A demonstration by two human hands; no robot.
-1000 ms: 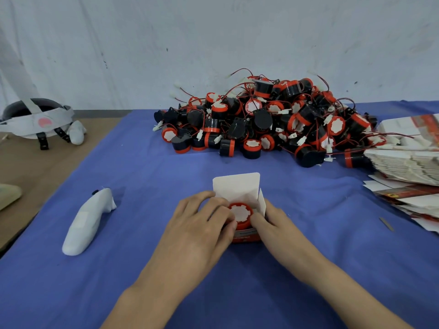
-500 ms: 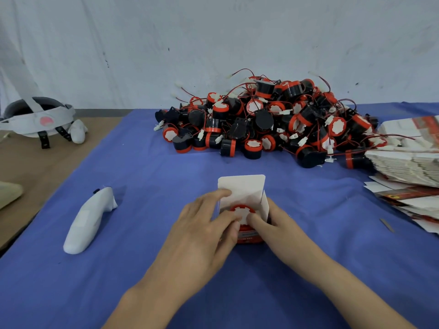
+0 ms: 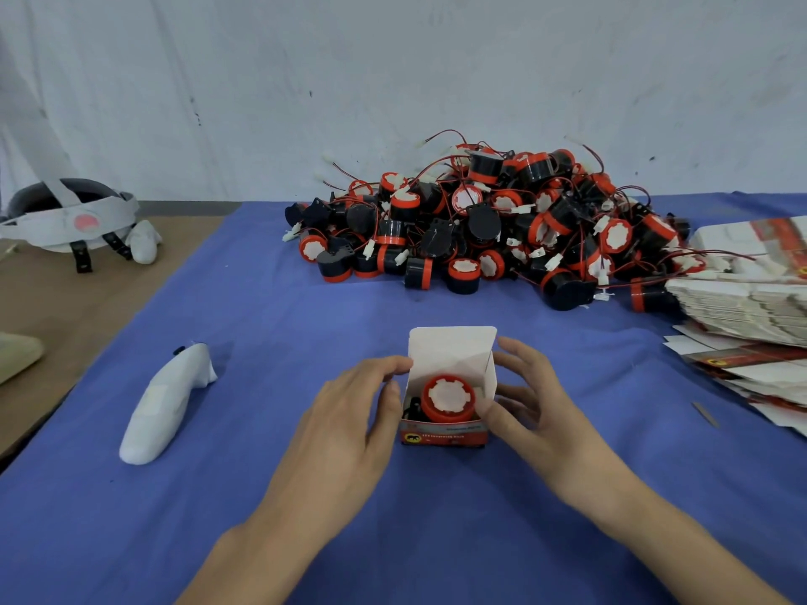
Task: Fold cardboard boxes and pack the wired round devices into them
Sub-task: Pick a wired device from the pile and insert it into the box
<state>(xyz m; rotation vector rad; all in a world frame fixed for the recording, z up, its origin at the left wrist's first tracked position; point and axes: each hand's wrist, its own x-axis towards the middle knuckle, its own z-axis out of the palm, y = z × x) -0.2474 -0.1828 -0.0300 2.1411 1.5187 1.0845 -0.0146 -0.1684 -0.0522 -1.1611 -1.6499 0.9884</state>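
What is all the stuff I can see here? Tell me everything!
cloth: one, blue, under the hands.
small box: one, white inside, red front, open, middle of the cloth.
round device: one, red with white top, inside the small box.
pile of round devices: many, black and red, wired, far side.
flat boxes: one stack, white and red, right edge.
controller: one, white, left on the cloth.
headset: one, grey and white, far left on brown table.
left hand: one, holds the small box's left side.
right hand: one, holds its right side.

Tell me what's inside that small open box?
One round device, red rim and white face up, a black part beside it. Its wire and the box floor are hidden.
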